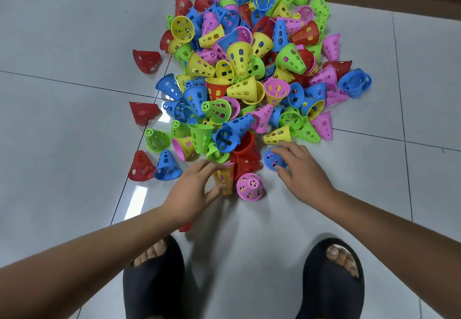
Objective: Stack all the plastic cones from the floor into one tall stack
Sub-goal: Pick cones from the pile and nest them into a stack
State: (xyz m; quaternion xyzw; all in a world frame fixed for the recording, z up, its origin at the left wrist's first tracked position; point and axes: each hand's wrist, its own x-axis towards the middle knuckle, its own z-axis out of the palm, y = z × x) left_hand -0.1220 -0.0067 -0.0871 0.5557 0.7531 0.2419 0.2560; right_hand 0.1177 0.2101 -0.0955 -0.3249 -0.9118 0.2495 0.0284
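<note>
While left hand (197, 190) grips yellow cone (225, 179) | right hand (298, 169) curls round blue cone (272, 159) | advice: nest squarely over upright pink cone (250, 187), tips aligned.

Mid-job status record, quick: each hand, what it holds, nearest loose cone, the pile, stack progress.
left hand: grips yellow cone just in front of the pile
right hand: fingers and thumb curled round blue cone at the pile's near edge
pink cone: stands free between the hands, narrow end up
pile: many mixed-colour cones, jumbled, on tiled floor
tall stack: none visible yet
</note>
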